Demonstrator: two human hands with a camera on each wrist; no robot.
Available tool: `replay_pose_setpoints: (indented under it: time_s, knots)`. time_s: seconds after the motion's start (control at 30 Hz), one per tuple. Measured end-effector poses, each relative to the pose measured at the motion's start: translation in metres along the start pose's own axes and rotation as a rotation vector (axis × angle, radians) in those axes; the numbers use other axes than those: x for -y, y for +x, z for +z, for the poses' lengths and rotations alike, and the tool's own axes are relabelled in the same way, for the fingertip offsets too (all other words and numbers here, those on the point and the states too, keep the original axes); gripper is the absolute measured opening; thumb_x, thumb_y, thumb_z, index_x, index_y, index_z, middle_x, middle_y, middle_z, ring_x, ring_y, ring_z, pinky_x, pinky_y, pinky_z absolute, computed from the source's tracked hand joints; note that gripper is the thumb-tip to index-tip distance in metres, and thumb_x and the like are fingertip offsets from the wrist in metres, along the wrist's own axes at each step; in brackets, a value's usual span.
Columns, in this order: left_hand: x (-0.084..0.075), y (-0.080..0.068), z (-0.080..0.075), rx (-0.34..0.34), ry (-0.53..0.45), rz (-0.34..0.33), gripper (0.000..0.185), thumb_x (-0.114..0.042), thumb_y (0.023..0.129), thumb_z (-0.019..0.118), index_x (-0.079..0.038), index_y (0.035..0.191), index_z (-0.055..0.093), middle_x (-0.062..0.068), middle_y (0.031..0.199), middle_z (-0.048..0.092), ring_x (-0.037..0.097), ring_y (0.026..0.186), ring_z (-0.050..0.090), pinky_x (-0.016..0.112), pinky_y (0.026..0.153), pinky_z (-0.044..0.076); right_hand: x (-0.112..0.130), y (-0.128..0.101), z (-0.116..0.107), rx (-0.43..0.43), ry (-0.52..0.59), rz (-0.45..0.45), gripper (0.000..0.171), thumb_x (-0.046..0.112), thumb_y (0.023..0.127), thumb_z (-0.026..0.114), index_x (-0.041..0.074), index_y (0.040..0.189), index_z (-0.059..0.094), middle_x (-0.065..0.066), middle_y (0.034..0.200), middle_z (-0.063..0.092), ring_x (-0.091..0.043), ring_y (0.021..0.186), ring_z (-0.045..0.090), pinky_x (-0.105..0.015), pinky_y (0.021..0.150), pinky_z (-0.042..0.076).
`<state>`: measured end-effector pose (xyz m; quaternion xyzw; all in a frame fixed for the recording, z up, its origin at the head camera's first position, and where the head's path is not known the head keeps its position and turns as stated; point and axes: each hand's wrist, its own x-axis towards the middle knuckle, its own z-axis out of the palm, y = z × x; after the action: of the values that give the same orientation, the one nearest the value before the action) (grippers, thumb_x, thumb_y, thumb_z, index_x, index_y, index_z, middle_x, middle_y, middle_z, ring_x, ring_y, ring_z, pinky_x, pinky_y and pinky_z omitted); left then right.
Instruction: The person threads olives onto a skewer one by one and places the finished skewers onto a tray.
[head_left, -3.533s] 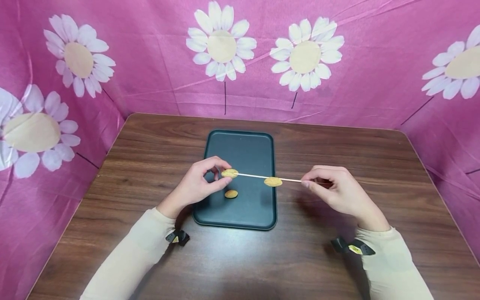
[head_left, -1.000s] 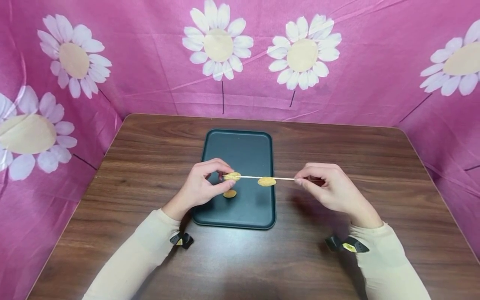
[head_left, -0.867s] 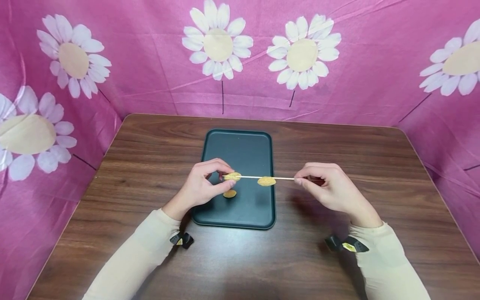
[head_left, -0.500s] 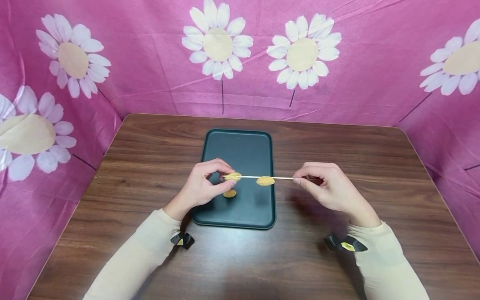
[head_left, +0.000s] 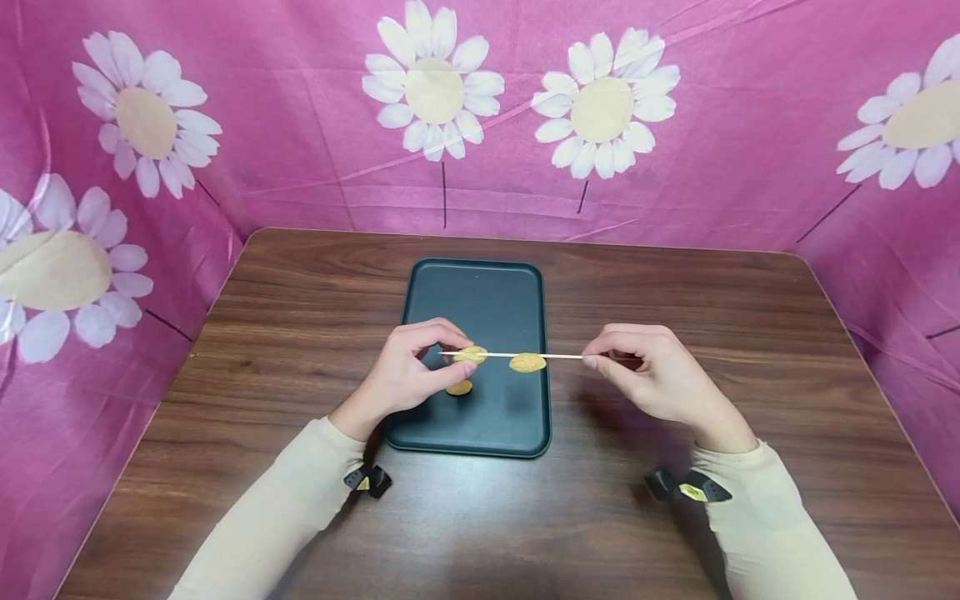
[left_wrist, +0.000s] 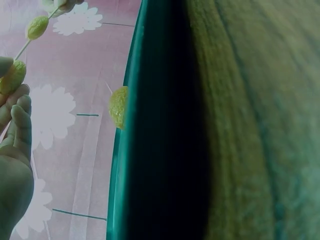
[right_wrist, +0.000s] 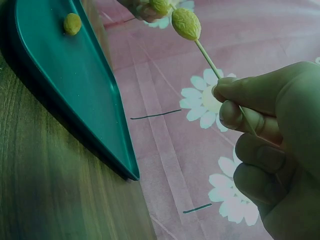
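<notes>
My left hand [head_left: 462, 357] pinches a small tan almond-like piece [head_left: 472, 354] between thumb and forefinger above the dark green tray [head_left: 480, 292]. A thin wooden skewer [head_left: 562, 357] runs through that piece, its tip showing just left of it. A second tan piece [head_left: 528, 362] sits further along the skewer. My right hand [head_left: 594, 361] pinches the skewer's other end. A third piece [head_left: 459, 387] lies loose on the tray below my left fingers. The right wrist view shows the skewer [right_wrist: 210, 60] and the threaded piece [right_wrist: 186, 23]. The left wrist view shows the pinched piece [left_wrist: 12, 77].
The tray rests on a brown wooden table [head_left: 675, 283] with rounded corners. Pink cloth with white daisies [head_left: 525, 125] walls the table at the back and both sides. Black clips sit at both cream sleeves' cuffs.
The right hand has pushed the skewer leftwards through the piece held in the left hand. Its tip now pokes out on the left. The two hands have drawn closer together.
</notes>
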<state>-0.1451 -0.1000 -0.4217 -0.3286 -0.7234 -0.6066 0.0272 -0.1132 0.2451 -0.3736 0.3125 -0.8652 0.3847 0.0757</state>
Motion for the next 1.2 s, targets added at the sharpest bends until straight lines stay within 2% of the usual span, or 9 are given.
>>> replay_pose_setpoints:
  time_s: [0.37,0.6,0.97,1.1,1.2]
  knots:
    - [-0.0017,0.0013,0.0021,0.015,-0.012,-0.033,0.017,0.003,0.086,0.084,-0.003,0.102,0.083,0.012,0.099,0.079,0.013,0.089,0.07,0.024,0.08,0.059,0.0011,0.0022,0.0023,0.006,0.006,-0.008,0.032,-0.008,0.089,0.08,0.022,0.098,0.079,0.014,0.083,0.067,-0.001,0.068,0.052,-0.016,0.058,0.042]
    - [-0.0039,0.0024,0.0035,0.027,0.009,-0.05,0.016,0.0,0.086,0.086,-0.005,0.102,0.084,0.009,0.099,0.08,0.015,0.091,0.072,0.029,0.083,0.06,0.002,0.0027,0.0025,0.009,0.003,-0.016,0.034,-0.01,0.088,0.081,0.023,0.098,0.079,0.014,0.084,0.068,-0.001,0.068,0.052,-0.015,0.059,0.042]
    - [-0.0005,0.0019,0.0058,0.046,0.017,-0.059,0.014,-0.003,0.088,0.086,-0.008,0.101,0.084,0.008,0.097,0.081,0.014,0.087,0.07,0.039,0.076,0.06,0.0013,0.0028,0.0064,0.023,0.027,0.0,0.033,-0.008,0.09,0.08,0.023,0.098,0.079,0.013,0.086,0.069,-0.002,0.071,0.055,-0.018,0.06,0.046]
    - [-0.0004,0.0016,0.0061,0.051,0.027,-0.043,0.014,-0.003,0.088,0.086,-0.009,0.1,0.085,0.006,0.096,0.081,0.014,0.087,0.07,0.038,0.079,0.059,0.0024,0.0034,0.0074,0.027,0.028,0.01,0.032,-0.008,0.09,0.08,0.024,0.097,0.079,0.013,0.084,0.067,-0.002,0.069,0.053,-0.018,0.059,0.045]
    - [-0.0013,0.0024,0.0058,0.055,0.031,-0.042,0.014,-0.005,0.088,0.086,-0.01,0.1,0.085,0.003,0.097,0.081,0.016,0.089,0.072,0.043,0.082,0.06,0.0032,0.0039,0.0075,0.027,0.026,0.011,0.032,-0.008,0.091,0.08,0.024,0.096,0.079,0.013,0.083,0.066,-0.002,0.068,0.052,-0.017,0.058,0.044]
